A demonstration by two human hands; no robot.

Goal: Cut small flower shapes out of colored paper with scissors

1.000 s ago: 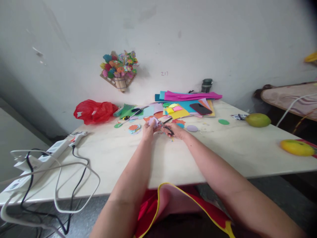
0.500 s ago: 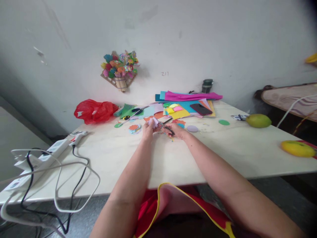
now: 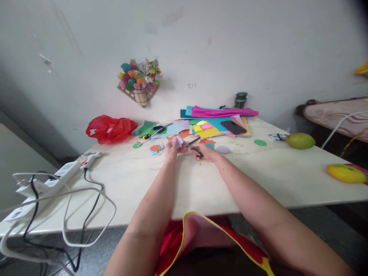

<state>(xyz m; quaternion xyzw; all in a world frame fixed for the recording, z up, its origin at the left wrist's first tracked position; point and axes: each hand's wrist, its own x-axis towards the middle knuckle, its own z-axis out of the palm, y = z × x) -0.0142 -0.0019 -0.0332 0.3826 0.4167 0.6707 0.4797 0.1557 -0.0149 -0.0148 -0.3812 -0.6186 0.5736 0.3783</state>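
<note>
The big pale bench (image 3: pixel 212 191) has a puffy red bag (image 3: pixel 110 128) at its back left. Over its middle, the left hand (image 3: pixel 171 149) and right hand (image 3: pixel 206 151) are both closed. The right one grips scissors (image 3: pixel 197 151). The left one pinches a little purple paper flower (image 3: pixel 176 142) near the blades.

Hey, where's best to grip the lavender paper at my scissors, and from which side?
Probably its left edge, approached from the left, where the left hand holds the lavender paper: it looks thin with a wavy rim, and the scissors in the right hand point at its right side.
</note>
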